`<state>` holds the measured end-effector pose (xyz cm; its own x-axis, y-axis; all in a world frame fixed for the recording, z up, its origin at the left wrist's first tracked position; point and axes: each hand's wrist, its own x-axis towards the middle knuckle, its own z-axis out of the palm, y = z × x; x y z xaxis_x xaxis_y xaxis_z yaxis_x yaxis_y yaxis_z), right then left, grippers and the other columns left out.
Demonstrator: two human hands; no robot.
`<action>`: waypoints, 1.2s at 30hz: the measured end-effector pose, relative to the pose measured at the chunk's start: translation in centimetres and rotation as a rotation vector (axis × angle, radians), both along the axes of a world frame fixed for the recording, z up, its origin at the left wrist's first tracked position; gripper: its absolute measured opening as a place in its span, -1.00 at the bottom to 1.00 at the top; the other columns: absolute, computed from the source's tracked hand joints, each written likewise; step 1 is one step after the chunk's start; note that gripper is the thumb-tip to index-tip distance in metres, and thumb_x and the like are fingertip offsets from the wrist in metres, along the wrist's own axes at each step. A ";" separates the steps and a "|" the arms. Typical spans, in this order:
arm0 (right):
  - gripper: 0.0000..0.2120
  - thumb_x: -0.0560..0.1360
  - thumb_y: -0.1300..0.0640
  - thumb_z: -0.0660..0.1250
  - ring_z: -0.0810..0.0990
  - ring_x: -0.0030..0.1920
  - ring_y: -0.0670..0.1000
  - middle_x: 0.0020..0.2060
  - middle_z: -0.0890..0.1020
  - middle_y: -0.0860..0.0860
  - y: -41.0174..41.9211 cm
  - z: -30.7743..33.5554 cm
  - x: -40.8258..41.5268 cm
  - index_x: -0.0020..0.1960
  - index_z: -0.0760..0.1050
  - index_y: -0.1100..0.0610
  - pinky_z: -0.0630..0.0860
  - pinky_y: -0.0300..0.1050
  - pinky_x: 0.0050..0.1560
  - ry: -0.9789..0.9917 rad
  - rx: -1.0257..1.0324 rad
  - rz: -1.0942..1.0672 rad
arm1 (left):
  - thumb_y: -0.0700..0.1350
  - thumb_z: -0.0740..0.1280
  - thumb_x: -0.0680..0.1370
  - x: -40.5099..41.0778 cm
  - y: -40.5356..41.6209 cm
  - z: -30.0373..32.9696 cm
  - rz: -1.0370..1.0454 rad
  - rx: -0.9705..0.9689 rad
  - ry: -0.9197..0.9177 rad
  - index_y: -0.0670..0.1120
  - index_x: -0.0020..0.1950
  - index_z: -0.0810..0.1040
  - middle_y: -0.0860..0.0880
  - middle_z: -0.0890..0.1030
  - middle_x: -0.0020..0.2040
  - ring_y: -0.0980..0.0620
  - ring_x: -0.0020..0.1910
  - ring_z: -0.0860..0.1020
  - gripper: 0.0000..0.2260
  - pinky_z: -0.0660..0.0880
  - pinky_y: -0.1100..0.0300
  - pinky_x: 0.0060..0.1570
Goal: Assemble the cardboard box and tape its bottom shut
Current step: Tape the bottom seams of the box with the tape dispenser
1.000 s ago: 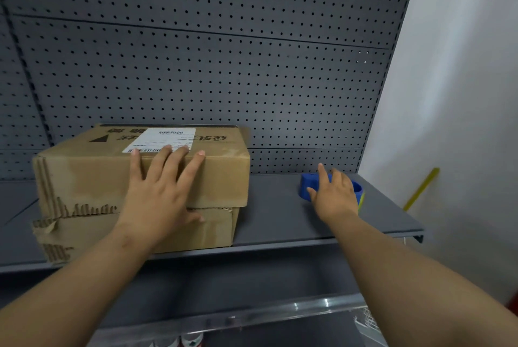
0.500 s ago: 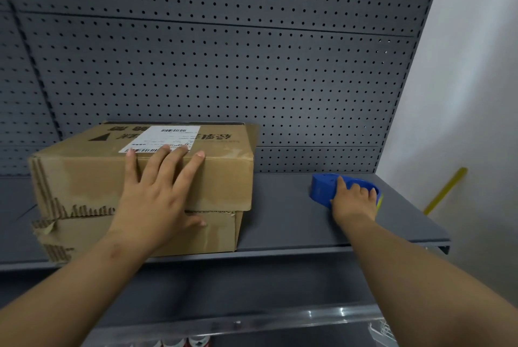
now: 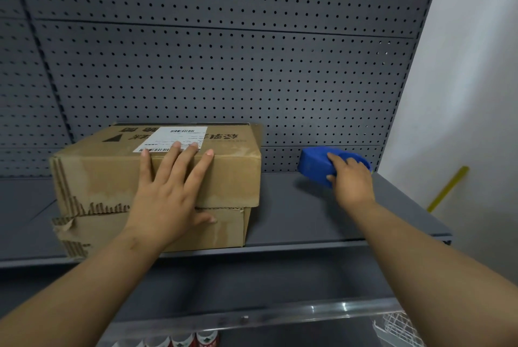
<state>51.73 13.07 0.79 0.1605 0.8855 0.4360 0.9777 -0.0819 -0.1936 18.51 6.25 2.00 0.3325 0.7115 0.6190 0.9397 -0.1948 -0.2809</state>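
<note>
A brown cardboard box (image 3: 101, 178) with a white shipping label (image 3: 173, 137) stands on the grey shelf (image 3: 280, 215), left of centre; its front flaps overlap and their edges are torn. My left hand (image 3: 171, 192) lies flat against the box's front face, fingers spread, fingertips reaching the top edge. To the right, a blue tape dispenser (image 3: 316, 163) is lifted and tilted just above the shelf. My right hand (image 3: 350, 178) grips it from the near side, fingers curled over its top, hiding its right half.
A grey pegboard panel (image 3: 224, 66) backs the shelf. A white wall (image 3: 462, 94) with a yellow strip (image 3: 448, 188) is on the right. Below run a clear shelf rail (image 3: 252, 316), red-capped items (image 3: 190, 341) and a white wire basket (image 3: 398, 330).
My right hand closed on the blue tape dispenser and raised it off the shelf, tilting it. My left hand stayed flat on the box. The view shifted slightly.
</note>
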 end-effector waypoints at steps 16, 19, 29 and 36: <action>-0.49 0.52 0.10 0.27 0.36 0.28 0.07 0.22 0.46 0.05 -10.8 14.3 -12.7 0.44 0.24 -0.03 0.25 -0.04 0.33 0.221 0.324 0.411 | 0.37 0.41 0.15 -3.2 -1.4 -1.9 -0.030 0.049 -0.070 -0.07 0.52 -0.18 -0.15 0.05 0.50 -0.16 0.48 0.03 0.18 0.08 -0.15 0.40; -0.49 0.51 0.10 0.28 0.37 0.21 0.00 0.17 0.46 -0.01 -13.0 14.6 -15.1 0.43 0.25 -0.06 0.23 -0.22 0.19 0.219 0.297 0.473 | 0.33 0.42 0.20 -5.4 -1.8 -2.3 -0.035 0.036 -0.060 -0.04 0.53 -0.18 -0.10 0.00 0.52 -0.14 0.51 -0.10 0.14 0.02 -0.13 0.42; -0.49 0.51 0.05 0.27 0.37 0.18 -0.06 0.15 0.45 -0.08 -16.3 11.9 -21.5 0.42 0.22 -0.14 0.25 -0.21 0.14 0.145 0.056 0.601 | 0.10 0.58 0.18 -11.5 -3.9 -3.1 -0.127 -0.020 -0.091 -0.09 0.44 0.24 -0.17 0.35 0.42 -0.17 0.38 0.33 -0.07 0.26 0.00 0.25; -0.47 0.50 0.02 0.28 0.39 0.27 0.02 0.23 0.46 -0.02 -16.6 9.6 -24.4 0.43 0.22 -0.11 0.28 -0.15 0.25 0.059 -0.057 0.601 | -0.02 0.60 0.22 -14.9 -4.6 -3.7 -0.113 -0.021 -0.113 -0.09 0.42 0.27 -0.12 0.40 0.39 -0.14 0.34 0.40 -0.15 0.23 -0.06 0.27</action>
